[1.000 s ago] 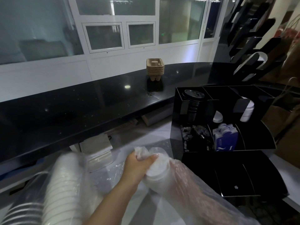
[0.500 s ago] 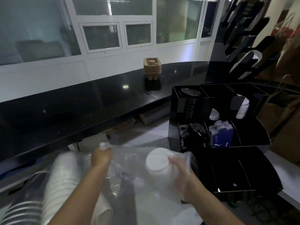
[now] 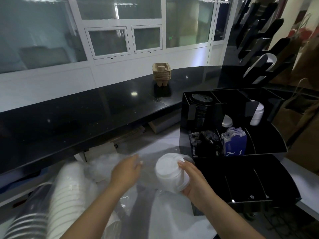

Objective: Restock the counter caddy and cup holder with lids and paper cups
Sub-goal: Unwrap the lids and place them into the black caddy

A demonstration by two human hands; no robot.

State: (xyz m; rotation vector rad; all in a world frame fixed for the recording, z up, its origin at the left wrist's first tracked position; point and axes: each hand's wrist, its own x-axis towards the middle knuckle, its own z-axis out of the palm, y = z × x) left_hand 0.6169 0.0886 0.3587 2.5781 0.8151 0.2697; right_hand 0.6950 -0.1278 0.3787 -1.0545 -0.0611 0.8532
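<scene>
A long black worktop point(image 3: 86, 118) runs across the view below a wall of white-framed windows point(image 3: 120, 31), with a stack of brown pulp cup trays point(image 3: 161, 73) standing on it towards the far side. At the right stands the black counter caddy point(image 3: 233, 128): its back left compartment holds a column of black lids point(image 3: 200, 109), a few white lids point(image 3: 257, 112) lean in the back right one, and blue packets point(image 3: 233, 144) sit upright in a front compartment, beside a compartment of dark wrapped items too dim to make out. Behind the caddy, a black slanted cup holder point(image 3: 264, 40) rises at the upper right. In the lower left lies a long sleeve of white paper cups point(image 3: 67, 195) in clear plastic, with loose clear plastic wrap point(image 3: 103, 166) bunched between it and the hands. The right hand point(image 3: 195, 181) grips a short stack of white lids point(image 3: 170, 171) just in front of the caddy, its fingers curled round the stack's side. The left hand point(image 3: 127, 171) hovers just left of that stack, fingers relaxed and holding nothing, blurred at the fingertips.
</scene>
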